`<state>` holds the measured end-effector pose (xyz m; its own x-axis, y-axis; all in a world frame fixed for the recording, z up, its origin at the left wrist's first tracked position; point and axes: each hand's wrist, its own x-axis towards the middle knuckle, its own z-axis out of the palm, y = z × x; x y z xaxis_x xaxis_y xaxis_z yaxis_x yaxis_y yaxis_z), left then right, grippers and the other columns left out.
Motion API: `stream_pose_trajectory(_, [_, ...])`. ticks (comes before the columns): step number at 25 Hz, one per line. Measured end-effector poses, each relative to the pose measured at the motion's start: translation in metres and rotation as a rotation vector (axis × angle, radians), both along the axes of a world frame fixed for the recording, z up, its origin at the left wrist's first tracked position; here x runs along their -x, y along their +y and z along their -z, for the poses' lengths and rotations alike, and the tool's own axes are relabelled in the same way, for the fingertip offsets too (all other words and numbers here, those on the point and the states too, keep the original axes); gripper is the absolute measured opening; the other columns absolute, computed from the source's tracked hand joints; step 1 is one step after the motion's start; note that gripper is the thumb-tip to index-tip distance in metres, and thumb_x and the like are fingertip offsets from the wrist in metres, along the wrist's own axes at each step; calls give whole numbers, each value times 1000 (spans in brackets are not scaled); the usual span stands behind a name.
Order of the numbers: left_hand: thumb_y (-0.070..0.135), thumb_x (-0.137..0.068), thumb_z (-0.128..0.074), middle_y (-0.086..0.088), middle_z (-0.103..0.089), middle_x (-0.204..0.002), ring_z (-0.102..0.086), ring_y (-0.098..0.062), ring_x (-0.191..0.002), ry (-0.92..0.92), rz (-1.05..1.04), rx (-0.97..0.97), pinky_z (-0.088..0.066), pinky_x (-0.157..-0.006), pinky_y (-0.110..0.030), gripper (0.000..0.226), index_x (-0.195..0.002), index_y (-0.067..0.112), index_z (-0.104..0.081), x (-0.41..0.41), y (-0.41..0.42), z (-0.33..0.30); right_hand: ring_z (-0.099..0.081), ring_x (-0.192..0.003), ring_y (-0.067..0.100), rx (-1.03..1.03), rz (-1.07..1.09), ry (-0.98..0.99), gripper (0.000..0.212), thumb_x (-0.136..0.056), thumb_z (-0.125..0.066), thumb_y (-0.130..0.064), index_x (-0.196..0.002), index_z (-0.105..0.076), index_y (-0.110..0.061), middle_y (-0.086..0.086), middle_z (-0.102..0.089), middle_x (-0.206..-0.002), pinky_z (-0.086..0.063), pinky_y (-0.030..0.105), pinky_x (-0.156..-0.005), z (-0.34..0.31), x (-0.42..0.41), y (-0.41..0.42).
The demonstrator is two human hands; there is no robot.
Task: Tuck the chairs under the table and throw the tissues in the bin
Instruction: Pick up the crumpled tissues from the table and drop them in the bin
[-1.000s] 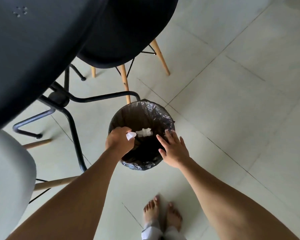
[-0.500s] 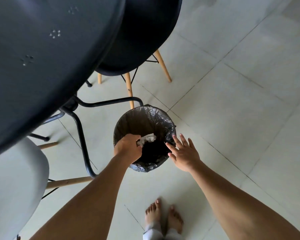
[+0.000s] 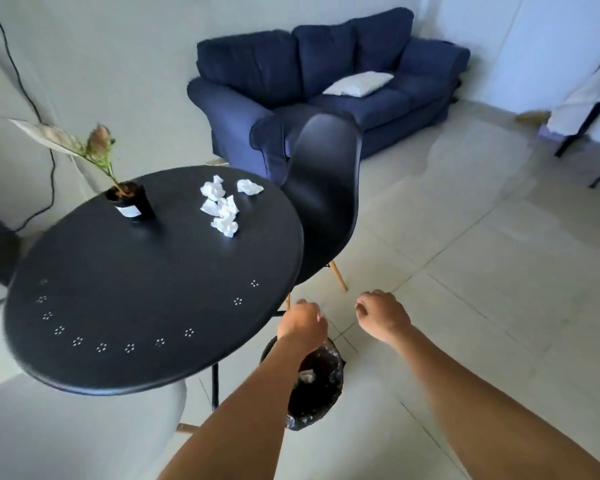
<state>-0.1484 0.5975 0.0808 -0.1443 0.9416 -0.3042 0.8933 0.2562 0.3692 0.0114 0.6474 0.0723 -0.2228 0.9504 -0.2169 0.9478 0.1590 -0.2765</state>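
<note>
Pale floor tiles surround the round black table (image 3: 146,271). On its far side lie crumpled tissues (image 3: 222,206), likely light and soft, easily pinched anywhere. One tissue sits in the bin (image 3: 314,386) beside the table. Left hand (image 3: 302,323) and right hand (image 3: 383,315) hover apart, loosely curled, empty.

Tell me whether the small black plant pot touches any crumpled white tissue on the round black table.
Apart. The head view shows bare tabletop between the plant pot and the nearest tissue.
</note>
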Motion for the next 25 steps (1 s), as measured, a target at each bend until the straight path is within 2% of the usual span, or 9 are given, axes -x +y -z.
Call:
stream_pose_trajectory(3, [31, -96, -41, -8, -62, -118, -62, -27, -106, 47, -13, -18, -54, -89, -37, 35, -116, 12, -63, 31, 6, -37, -65, -93, 26, 70, -44, 126, 27, -95, -45, -23, -102, -66, -8, 10, -69, -100, -44, 20, -66, -42, 27, 20])
stream_pose_trajectory(5, [30, -95, -43, -8, -66, -117, -63, -28, -104, 37, -12, 17, -56, -91, -37, 35, -116, 11, -64, 64, 8, -54, -61, -81, 20, 90, -116, 167, 26, -95, -45, -23, -100, -66, -8, 9, -68, -98, -41, 19, -64, -61, 55, 34])
stream_pose_trajectory(7, [33, -95, -46, -6, -66, -119, -63, -27, -108, 8, -16, 44, -54, -94, -38, 36, -118, 12, -64, 103, 10, -63, -59, -76, 15, 109, -189, 221, 25, -94, -45, -24, -99, -66, -11, 5, -69, -100, -46, 22, -64, -72, 89, 49])
stream_pose_trajectory(10, [37, -93, -48, -1, -69, -113, -64, -23, -104, 8, -44, 21, -55, -90, -37, 32, -107, 15, -67, 162, 18, -74, -66, -86, 22, 106, -253, 285, 26, -92, -44, -23, -97, -67, -14, 4, -72, -93, -53, 32, -76, -81, 137, 72])
stream_pose_trajectory(14, [37, -91, -51, 3, -69, -104, -65, -19, -97, -28, -87, -31, -56, -85, -34, 27, -98, 17, -68, 242, 45, -72, -67, -88, 23, 75, -339, 312, 24, -90, -45, -24, -94, -68, -17, 7, -73, -90, -56, 37, -82, -77, 206, 113])
stream_pose_trajectory(18, [38, -90, -52, 2, -64, -106, -64, -19, -94, -54, -70, -57, -55, -86, -35, 25, -98, 18, -67, 287, 83, -56, -64, -96, 18, 56, -369, 306, 26, -91, -54, -25, -113, -65, -21, -3, -60, -110, -54, 33, -87, -63, 258, 157])
stream_pose_trajectory(20, [40, -90, -54, 2, -60, -110, -63, -19, -96, -50, -24, -85, -54, -86, -34, 27, -105, 20, -64, 297, 106, -41, -61, -102, 18, 55, -410, 246, 33, -91, -54, -23, -124, -58, -23, -6, -50, -121, -52, 33, -90, -55, 276, 186])
stream_pose_trajectory(23, [44, -91, -49, 4, -51, -123, -56, -16, -109, 1, 125, -131, -53, -86, -33, 40, -124, 22, -53, 300, 132, -19, -55, -113, 16, 53, -490, 170, 43, -93, -48, -14, -134, -49, -26, -7, -43, -134, -50, 31, -94, -48, 298, 233])
stream_pose_trajectory(25, [42, -94, -44, 4, -42, -137, -47, -17, -123, 21, 239, -176, -53, -88, -36, 46, -135, 22, -44, 295, 143, -6, -51, -122, 16, 65, -575, 99, 53, -93, -42, -7, -138, -44, -34, -9, -38, -142, -48, 28, -95, -45, 309, 258])
